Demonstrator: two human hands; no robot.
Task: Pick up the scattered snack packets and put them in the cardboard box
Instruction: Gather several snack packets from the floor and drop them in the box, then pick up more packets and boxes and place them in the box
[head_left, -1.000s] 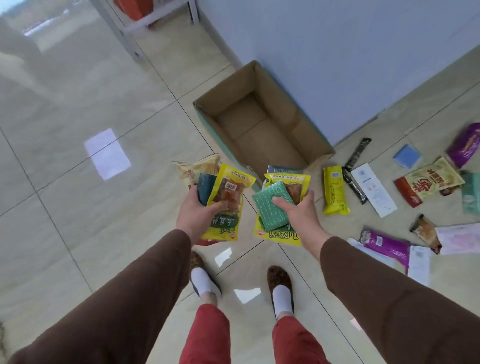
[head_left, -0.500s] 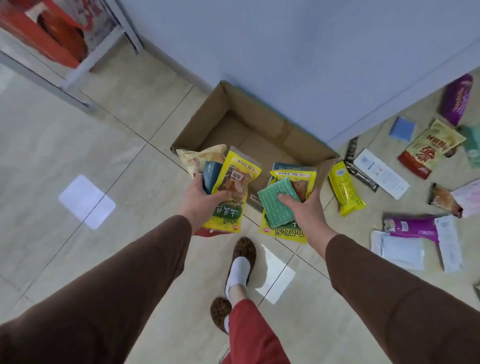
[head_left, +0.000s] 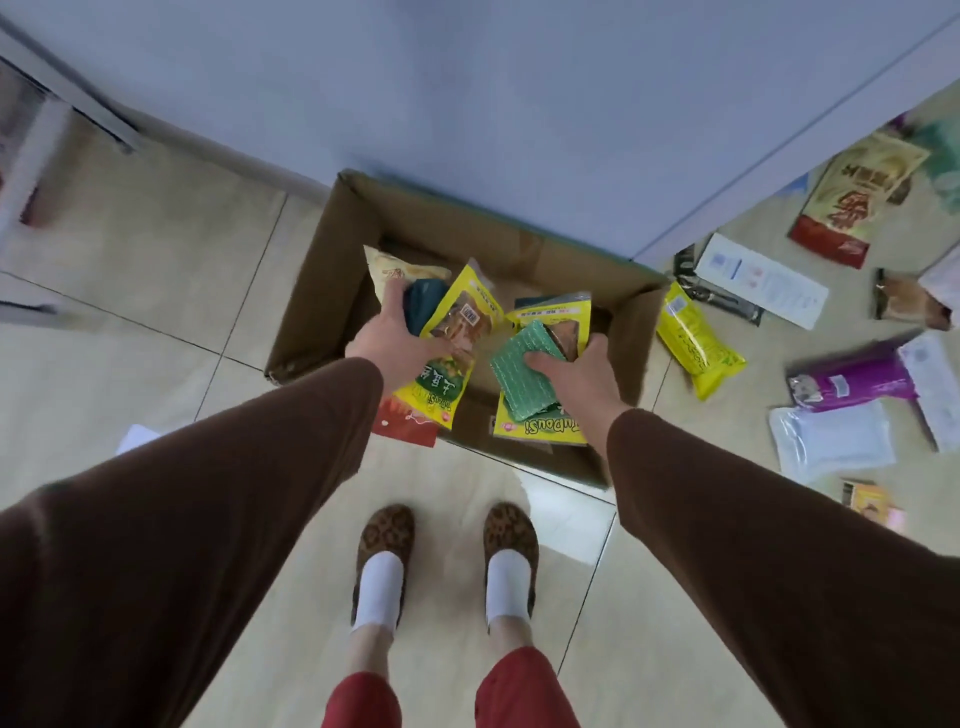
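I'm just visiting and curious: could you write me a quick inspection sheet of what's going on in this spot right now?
Surface: beige tiled floor, glossy.
Job's things: open cardboard box against the wall; both bundles held over it.
Clutter: yellow packet, purple packet, white pouch and others on the floor right of the box.
Hands: left hand grips several packets; right hand grips a green packet stack.
Cables: nothing seen.
Surroundings: blue-grey wall.

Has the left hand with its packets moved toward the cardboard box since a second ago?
Yes. The left hand and its packets were short of the cardboard box; now they are over its opening.
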